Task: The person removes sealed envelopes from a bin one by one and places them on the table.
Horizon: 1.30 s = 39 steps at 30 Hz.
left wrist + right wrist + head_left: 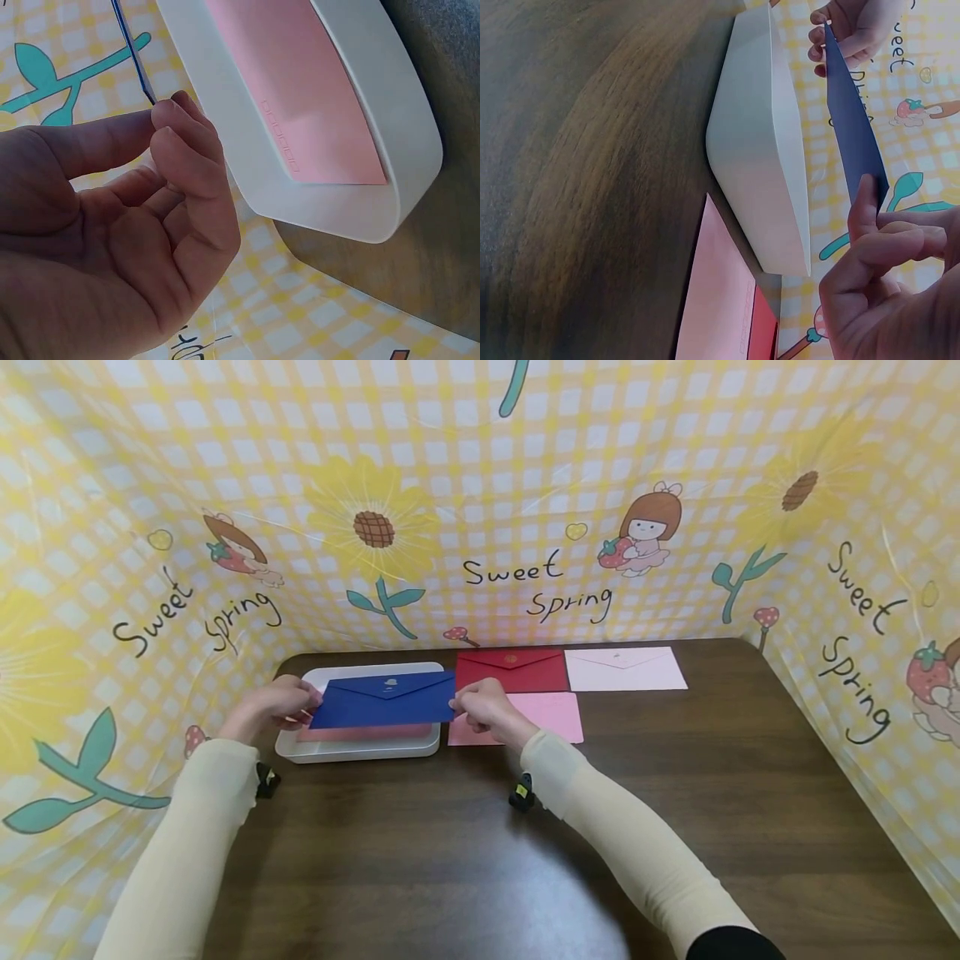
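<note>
A dark blue envelope (384,702), flap side up, is held above a white tray (360,755). My left hand (281,702) pinches its left end between thumb and fingertips; in the left wrist view only a thin blue edge (133,52) shows at the fingertips. The right hand (491,708) pinches the opposite end, as the right wrist view shows with the envelope (851,124) raised off the tray. Inside the tray lies a pink envelope (315,97), partly hidden in the head view by the blue one.
Right of the tray, a red envelope (512,672), a white envelope (626,669) and another pink envelope (555,714) lie on the brown wooden table (420,843). A yellow checked cloth (480,493) hangs along the back and sides.
</note>
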{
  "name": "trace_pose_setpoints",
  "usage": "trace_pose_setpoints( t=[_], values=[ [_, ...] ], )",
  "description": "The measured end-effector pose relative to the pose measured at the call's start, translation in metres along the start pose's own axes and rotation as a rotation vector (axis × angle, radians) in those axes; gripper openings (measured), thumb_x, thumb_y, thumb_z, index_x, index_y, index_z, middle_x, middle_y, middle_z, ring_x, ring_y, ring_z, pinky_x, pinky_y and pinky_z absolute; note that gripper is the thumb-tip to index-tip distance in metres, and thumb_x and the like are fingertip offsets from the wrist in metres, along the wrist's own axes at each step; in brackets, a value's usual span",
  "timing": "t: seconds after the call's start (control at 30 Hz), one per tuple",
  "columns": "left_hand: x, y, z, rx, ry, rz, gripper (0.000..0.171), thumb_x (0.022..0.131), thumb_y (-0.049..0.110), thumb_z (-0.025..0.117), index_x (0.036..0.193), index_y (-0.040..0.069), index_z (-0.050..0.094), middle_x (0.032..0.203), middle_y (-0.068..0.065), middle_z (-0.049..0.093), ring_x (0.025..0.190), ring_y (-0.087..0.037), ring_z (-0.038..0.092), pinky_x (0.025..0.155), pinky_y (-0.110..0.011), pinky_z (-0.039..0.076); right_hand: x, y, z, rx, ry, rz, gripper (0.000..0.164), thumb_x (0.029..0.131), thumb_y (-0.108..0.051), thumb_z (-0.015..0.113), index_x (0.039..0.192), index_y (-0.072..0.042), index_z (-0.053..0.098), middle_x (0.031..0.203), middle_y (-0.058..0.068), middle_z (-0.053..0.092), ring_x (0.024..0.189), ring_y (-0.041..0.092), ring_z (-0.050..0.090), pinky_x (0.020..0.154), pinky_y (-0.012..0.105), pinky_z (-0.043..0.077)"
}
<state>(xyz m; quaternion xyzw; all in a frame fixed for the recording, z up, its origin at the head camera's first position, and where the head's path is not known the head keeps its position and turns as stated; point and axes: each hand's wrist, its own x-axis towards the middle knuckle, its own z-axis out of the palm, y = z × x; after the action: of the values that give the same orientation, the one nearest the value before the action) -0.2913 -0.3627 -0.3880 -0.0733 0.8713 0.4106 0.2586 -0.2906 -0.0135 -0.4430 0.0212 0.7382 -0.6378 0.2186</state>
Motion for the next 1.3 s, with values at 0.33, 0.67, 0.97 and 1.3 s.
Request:
trace_pose_setpoints(
  t=[0.33, 0.67, 0.97, 1.3],
  values=[
    [-0.006, -0.005, 0.0, 0.095, 0.023, 0.034, 0.028, 0.106, 0.001, 0.045, 0.123, -0.018, 0.056, 0.092, -0.014, 0.066, 0.078, -0.019, 0.063, 0.068, -0.032, 0.056, -0.005, 0.001, -0.006, -0.029, 0.019, -0.01, 0.021, 0.102, -0.008, 0.065, 0.118, 0.003, 0.074, 0.091, 0.014, 0.073, 0.049, 0.015, 0.043, 0.051, 0.025, 0.042],
    [-0.013, -0.015, 0.004, 0.243, 0.042, 0.009, 0.057, 0.102, 0.009, 0.066, 0.141, -0.024, 0.041, 0.089, -0.014, 0.062, 0.076, -0.021, 0.058, 0.069, -0.034, 0.053, -0.007, 0.007, -0.019, -0.03, 0.036, -0.007, 0.023, 0.102, -0.01, 0.066, 0.12, 0.002, 0.073, 0.095, 0.015, 0.074, 0.048, 0.015, 0.041, 0.053, 0.027, 0.043],
    [-0.022, -0.024, 0.006, 0.4, 0.089, 0.056, 0.084, 0.094, 0.027, 0.08, 0.143, -0.026, 0.038, 0.132, -0.045, 0.053, 0.114, -0.052, 0.058, 0.096, -0.06, 0.052, -0.013, 0.012, -0.03, -0.018, 0.017, -0.009, 0.025, 0.103, -0.01, 0.065, 0.123, 0.003, 0.071, 0.096, 0.015, 0.072, 0.051, 0.015, 0.043, 0.051, 0.026, 0.04],
    [-0.024, -0.032, 0.009, 0.567, 0.124, 0.06, 0.103, 0.087, 0.038, 0.085, 0.147, -0.026, 0.031, 0.143, -0.052, 0.037, 0.135, -0.066, 0.037, 0.11, -0.07, 0.035, -0.016, 0.023, -0.046, -0.038, 0.019, -0.013, 0.025, 0.103, -0.012, 0.066, 0.123, 0.002, 0.072, 0.093, 0.015, 0.071, 0.049, 0.015, 0.042, 0.051, 0.027, 0.038]
  ],
)
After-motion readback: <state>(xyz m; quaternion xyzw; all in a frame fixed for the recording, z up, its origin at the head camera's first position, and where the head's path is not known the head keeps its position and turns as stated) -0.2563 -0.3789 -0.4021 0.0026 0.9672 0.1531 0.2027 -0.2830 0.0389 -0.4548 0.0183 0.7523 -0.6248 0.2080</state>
